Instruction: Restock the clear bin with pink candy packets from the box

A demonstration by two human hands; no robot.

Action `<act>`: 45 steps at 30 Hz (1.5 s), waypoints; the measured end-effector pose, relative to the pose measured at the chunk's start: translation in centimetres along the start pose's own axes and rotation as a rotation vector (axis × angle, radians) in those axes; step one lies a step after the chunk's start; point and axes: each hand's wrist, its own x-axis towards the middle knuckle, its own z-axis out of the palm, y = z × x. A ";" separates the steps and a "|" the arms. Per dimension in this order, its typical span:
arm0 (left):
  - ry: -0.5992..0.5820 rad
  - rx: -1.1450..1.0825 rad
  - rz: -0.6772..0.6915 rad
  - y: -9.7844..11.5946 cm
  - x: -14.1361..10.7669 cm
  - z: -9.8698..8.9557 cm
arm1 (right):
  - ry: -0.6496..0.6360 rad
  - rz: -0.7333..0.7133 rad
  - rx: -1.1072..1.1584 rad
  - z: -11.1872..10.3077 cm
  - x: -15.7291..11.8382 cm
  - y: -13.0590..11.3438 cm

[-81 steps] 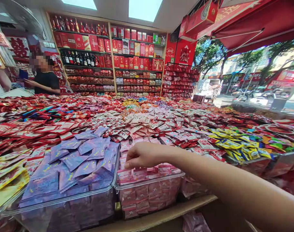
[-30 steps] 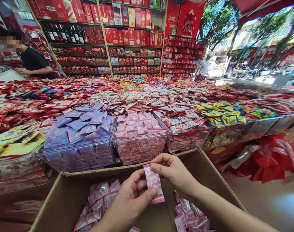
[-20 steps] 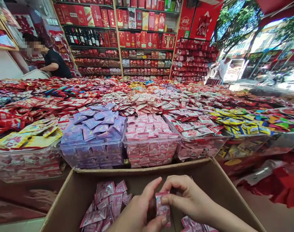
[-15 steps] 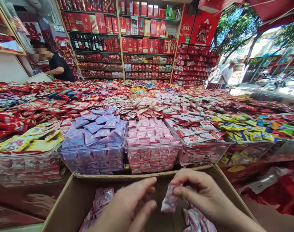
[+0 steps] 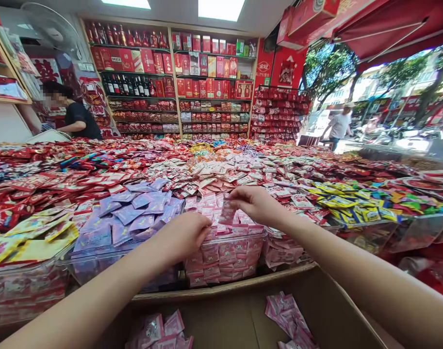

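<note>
A small pink candy packet (image 5: 227, 212) is pinched in the fingers of my right hand (image 5: 255, 203), held over a clear plastic bin (image 5: 226, 238) of matching pink packets. My left hand (image 5: 192, 233) is at the front left of that bin, with thumb and forefinger slightly apart and nothing visible between them; its other fingers are mostly hidden. Below my forearms is an open cardboard box (image 5: 236, 310). Pink packets lie inside it in a left pile (image 5: 166, 332) and a right pile (image 5: 288, 317).
A bin of purple packets (image 5: 130, 213) adjoins on the left, with yellow packets (image 5: 35, 245) beyond. White-and-red packets (image 5: 301, 203) and yellow-blue packets (image 5: 352, 201) lie to the right. A person in black (image 5: 79, 118) stands behind the display; another person (image 5: 340, 126) is outside.
Both hands have moved up and forward from above the cardboard box to the pink bin. The right hand carries a pink packet. The view has tilted up.
</note>
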 end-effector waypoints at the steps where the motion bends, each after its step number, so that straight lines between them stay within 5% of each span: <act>1: -0.005 -0.007 -0.001 -0.1 0.0 0.0 | -0.039 -0.005 -0.002 0.2 -0.1 0.0; 12: -0.029 -0.139 -0.018 -0.2 1.1 -0.8 | -0.459 -0.021 -0.101 1.1 0.4 -0.3; 26: -0.079 -0.250 0.006 0.4 2.6 -0.2 | -0.577 0.045 -0.188 -1.5 -0.9 -0.7; 39: -0.159 -0.227 0.030 0.5 2.9 0.1 | -0.402 0.062 -0.213 -0.9 -2.3 -0.8; 45: -0.090 -0.215 0.019 0.5 2.7 0.0 | -0.284 -0.040 -0.224 -0.1 -2.5 -0.7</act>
